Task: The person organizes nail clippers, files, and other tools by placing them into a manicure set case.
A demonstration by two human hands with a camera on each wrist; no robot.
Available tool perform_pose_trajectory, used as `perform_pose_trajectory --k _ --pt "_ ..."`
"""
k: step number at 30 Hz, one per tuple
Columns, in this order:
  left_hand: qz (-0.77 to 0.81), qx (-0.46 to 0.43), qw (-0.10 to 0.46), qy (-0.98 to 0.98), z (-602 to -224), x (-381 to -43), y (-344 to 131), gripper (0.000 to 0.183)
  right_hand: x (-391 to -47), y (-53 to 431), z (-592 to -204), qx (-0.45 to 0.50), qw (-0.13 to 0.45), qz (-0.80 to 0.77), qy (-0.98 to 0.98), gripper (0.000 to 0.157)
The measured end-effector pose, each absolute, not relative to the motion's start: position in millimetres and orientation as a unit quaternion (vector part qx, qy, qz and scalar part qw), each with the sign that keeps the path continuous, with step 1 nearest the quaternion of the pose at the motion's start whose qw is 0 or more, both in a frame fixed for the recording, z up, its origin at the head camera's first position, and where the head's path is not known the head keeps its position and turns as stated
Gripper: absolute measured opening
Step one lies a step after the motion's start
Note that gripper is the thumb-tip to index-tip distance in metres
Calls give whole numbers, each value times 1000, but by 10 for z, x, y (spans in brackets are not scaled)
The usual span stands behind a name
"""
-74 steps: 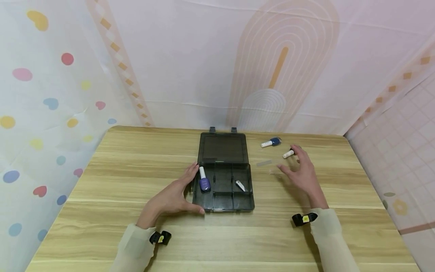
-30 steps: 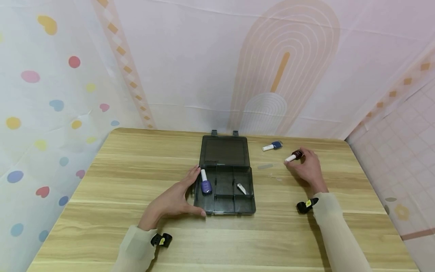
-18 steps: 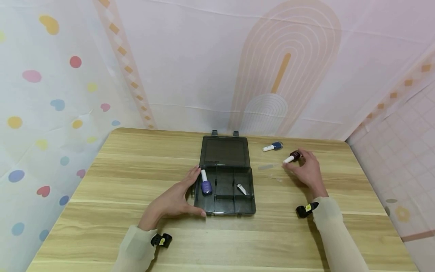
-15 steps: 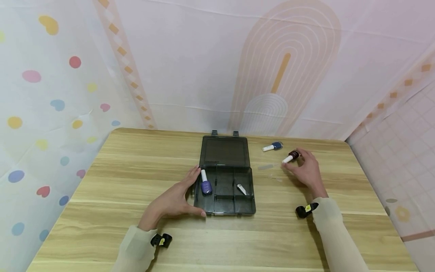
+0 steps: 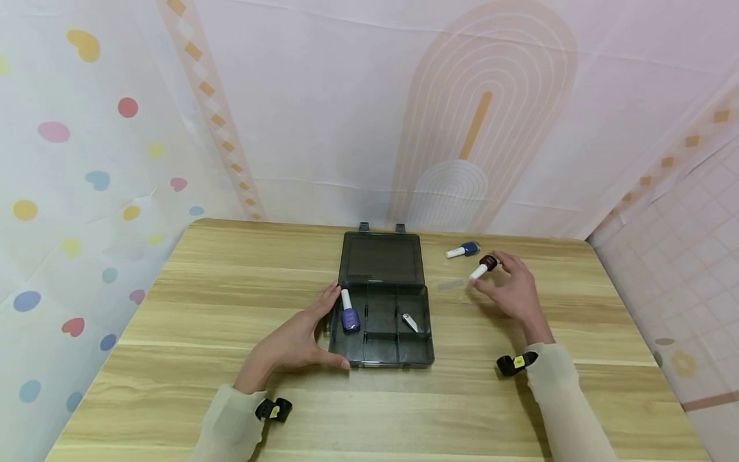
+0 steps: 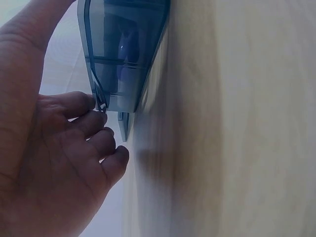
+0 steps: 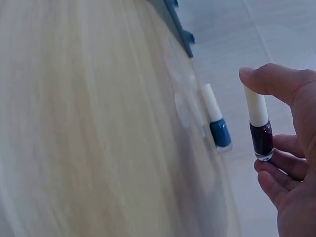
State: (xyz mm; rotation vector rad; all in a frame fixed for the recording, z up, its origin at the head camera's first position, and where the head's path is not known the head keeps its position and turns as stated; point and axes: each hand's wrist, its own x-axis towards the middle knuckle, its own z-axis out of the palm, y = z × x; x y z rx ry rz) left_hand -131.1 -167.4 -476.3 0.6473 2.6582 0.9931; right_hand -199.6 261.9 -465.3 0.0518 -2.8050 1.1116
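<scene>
My right hand [image 5: 516, 292] pinches a dark red nail polish bottle [image 5: 489, 262] above the table, to the right of the box. In the right wrist view the thumb presses the end of the white cap [image 7: 256, 107], and fingers support the glass base. My left hand [image 5: 294, 337] holds the left side of a dark translucent compartment box [image 5: 381, 350], thumb at its front left corner, fingers along the back left. A purple nail polish bottle [image 5: 350, 319] lies in the box's left compartments. A silver nail clipper [image 5: 410, 323] sits in a right compartment.
The box's lid [image 5: 382, 256] lies folded back toward the wall. A blue nail polish bottle [image 5: 470, 248] lies on the table [image 5: 369, 417] behind the right hand. A translucent strip [image 5: 451, 284] and a small clear piece [image 5: 464, 300] lie right of the box.
My right hand has taken hold of the dark red nail polish bottle, turned it, and moved it slightly left. The left hand stays at the box.
</scene>
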Motion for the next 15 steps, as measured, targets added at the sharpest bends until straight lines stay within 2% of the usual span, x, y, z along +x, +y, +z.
perform_pose_trajectory --k 15 --pt "317 236 94 914 -4764 -1310 -1686 134 -1880 2280 -4482 66 90 379 -919 84"
